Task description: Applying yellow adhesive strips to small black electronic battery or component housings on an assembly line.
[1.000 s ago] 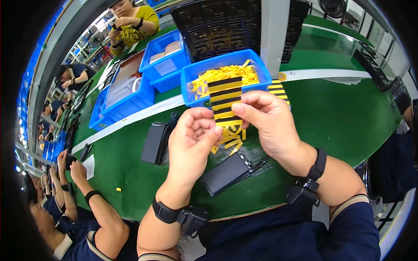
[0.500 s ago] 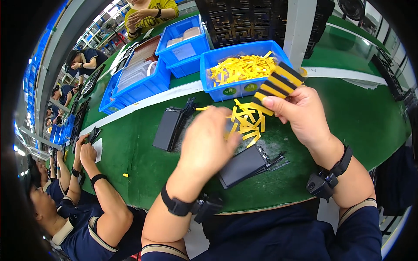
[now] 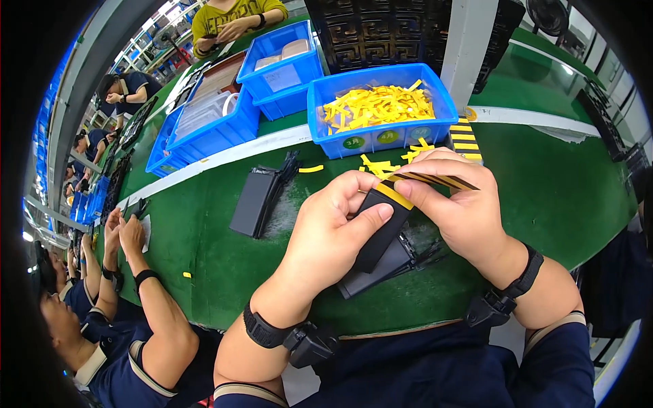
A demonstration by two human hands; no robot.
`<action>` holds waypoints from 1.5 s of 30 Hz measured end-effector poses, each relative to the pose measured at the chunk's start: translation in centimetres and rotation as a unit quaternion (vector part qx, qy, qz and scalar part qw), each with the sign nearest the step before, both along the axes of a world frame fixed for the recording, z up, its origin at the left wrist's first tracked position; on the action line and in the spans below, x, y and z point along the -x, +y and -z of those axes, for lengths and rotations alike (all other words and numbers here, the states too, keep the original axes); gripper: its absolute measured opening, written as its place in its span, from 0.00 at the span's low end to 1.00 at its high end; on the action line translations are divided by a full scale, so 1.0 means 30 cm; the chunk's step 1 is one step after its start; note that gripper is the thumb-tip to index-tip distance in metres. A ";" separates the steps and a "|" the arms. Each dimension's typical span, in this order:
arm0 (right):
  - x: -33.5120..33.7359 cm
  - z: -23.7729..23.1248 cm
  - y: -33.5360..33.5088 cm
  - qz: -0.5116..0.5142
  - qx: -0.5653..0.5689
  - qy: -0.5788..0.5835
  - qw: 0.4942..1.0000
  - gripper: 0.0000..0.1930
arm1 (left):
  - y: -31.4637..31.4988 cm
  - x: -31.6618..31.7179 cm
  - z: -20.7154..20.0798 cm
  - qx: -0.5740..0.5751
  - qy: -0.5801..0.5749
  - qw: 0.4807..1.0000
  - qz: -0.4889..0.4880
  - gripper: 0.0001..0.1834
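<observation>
Between the fingers and thumb of my left hand [image 3: 340, 228] is a flat black rectangular piece [image 3: 382, 230], tilted over the table, with a yellow strip [image 3: 393, 195] across its upper end. My right hand [image 3: 456, 204] pinches a bent sheet of yellow and black stripes [image 3: 439, 179], its edge meeting the black piece at that strip. Both hands are closed and nearly touching. Beneath them, more flat black pieces [image 3: 391, 260] with dark leads lie on the table. Loose yellow strips [image 3: 377, 165] lie just behind my fingers, partly hidden.
A blue bin [image 3: 381, 143] of yellow strips stands behind my hands, another striped sheet [image 3: 466, 144] beside it. To the left are a black stack [image 3: 257, 200] and blue crates [image 3: 218, 132]. A co-worker's hands [image 3: 126, 231] work at the left; another person [image 3: 238, 24] is across the table.
My left hand now holds a black piece raised off the table. My right hand has moved left and down, bringing the striped sheet from beside the bin to that piece's upper end.
</observation>
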State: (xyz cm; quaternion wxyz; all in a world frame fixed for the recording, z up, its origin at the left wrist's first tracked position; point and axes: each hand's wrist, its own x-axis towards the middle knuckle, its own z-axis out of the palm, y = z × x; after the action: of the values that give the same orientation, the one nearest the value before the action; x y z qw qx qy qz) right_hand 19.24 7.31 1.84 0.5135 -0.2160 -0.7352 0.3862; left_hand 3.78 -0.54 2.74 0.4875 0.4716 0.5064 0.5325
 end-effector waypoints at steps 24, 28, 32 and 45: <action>0.001 -0.009 0.011 0.057 -0.171 -0.122 0.976 0.09 | -0.004 -0.006 -0.032 0.013 0.173 0.985 0.024 0.12; -0.008 -0.022 0.016 0.046 -0.165 -0.127 0.977 0.09 | -0.005 0.010 -0.014 -0.074 0.087 0.993 -0.026 0.12; -0.002 -0.057 0.007 0.115 -0.261 -0.158 0.945 0.11 | 0.004 0.008 -0.007 -0.029 0.042 0.998 -0.038 0.12; -0.022 -0.053 -0.016 0.051 -0.309 -0.157 0.937 0.12 | 0.008 0.001 -0.010 -0.059 -0.036 0.997 -0.018 0.12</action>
State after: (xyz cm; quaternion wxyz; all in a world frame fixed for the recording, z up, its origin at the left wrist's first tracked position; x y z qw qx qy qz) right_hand 19.91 6.83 3.43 0.4516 -0.1419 -0.8777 0.0747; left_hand 3.77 -0.29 3.03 0.4673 0.4707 0.4648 0.5865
